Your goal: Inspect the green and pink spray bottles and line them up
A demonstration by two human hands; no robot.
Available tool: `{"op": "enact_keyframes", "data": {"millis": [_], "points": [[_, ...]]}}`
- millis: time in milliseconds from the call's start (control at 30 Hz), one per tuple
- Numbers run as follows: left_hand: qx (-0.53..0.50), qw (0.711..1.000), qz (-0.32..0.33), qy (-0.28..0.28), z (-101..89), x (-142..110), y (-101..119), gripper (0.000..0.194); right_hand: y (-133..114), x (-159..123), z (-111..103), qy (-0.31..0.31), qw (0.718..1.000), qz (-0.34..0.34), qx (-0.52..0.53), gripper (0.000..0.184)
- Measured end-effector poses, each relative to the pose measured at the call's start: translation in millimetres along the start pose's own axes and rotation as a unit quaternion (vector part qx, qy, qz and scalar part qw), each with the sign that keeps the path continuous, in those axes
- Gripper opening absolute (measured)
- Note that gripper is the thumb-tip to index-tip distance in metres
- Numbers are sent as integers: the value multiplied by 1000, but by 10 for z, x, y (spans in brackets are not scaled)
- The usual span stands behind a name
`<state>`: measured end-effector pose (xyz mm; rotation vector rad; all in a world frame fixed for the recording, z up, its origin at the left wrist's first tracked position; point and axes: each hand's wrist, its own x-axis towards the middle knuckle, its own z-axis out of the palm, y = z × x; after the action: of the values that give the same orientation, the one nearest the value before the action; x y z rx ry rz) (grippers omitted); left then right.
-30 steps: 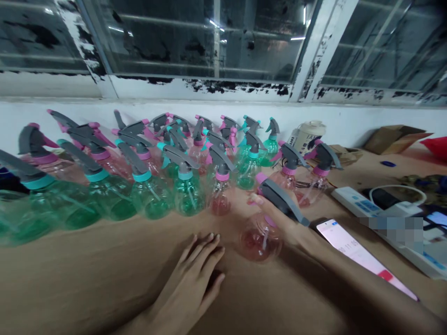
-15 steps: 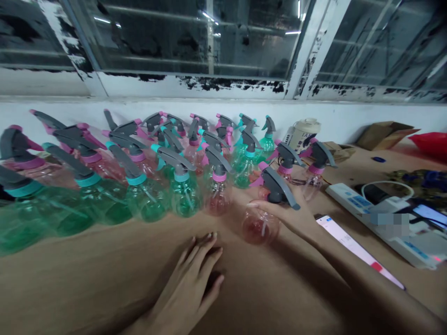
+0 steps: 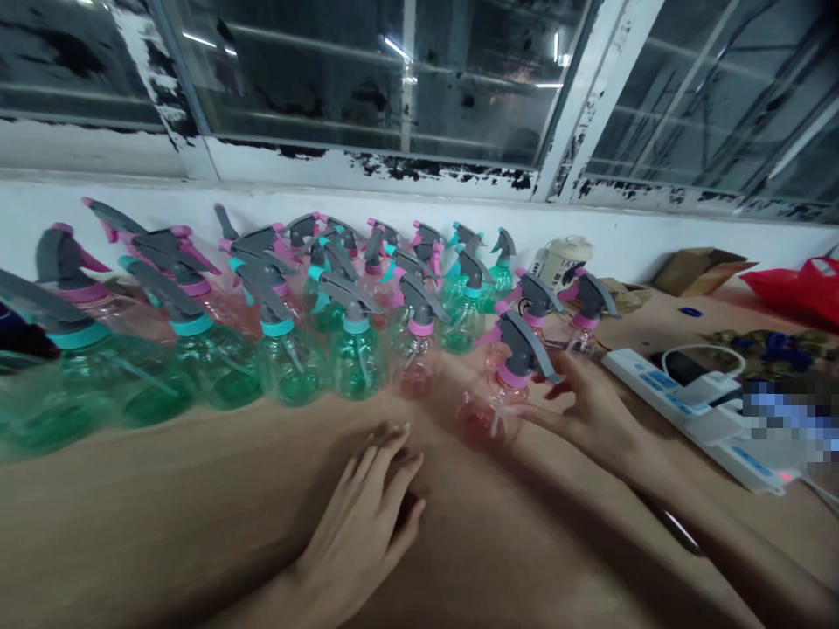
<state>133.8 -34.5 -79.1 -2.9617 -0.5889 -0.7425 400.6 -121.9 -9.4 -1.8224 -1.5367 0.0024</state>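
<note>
My left hand (image 3: 367,511) lies on the table (image 3: 197,524) with its fingers stretched out, holding nothing. To the right, my right hand (image 3: 593,415) is open beside a pink spray bottle (image 3: 481,418). Its thumb is close to the bottle's lower side and its fingers are spread behind the neck; whether they touch is unclear. The bottle stands upright with a grey trigger head and pink collar. Just left of it stands another pink spray bottle (image 3: 416,376), beside a green spray bottle (image 3: 359,362) with a turquoise collar.
Several more pink and green spray bottles stand in rows towards the wall. At right are a white power strip (image 3: 695,419), a paper bag (image 3: 701,271), a red plastic bag (image 3: 796,293) and a pale printed container (image 3: 567,259). A phone (image 3: 682,531) is mostly hidden under my right forearm.
My right hand has loosened from around the pink spray bottle's neck and drawn back to the right, its fingers spreading. The view has shifted slightly. My left hand stays on the table.
</note>
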Motion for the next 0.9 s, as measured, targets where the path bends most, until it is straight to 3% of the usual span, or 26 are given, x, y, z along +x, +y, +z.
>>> {"op": "enact_keyframes", "data": {"millis": [133, 400, 900], "points": [[6, 999, 29, 21, -24, 13, 11, 29, 28, 11, 12, -11, 999, 18, -25, 41], [-4, 999, 48, 25, -78, 36, 24, 26, 26, 327, 68, -53, 996, 62, -40, 27], [-43, 998, 46, 13, -117, 36, 32, 22, 172, 697, 237, -92, 993, 31, 61, 25]]}}
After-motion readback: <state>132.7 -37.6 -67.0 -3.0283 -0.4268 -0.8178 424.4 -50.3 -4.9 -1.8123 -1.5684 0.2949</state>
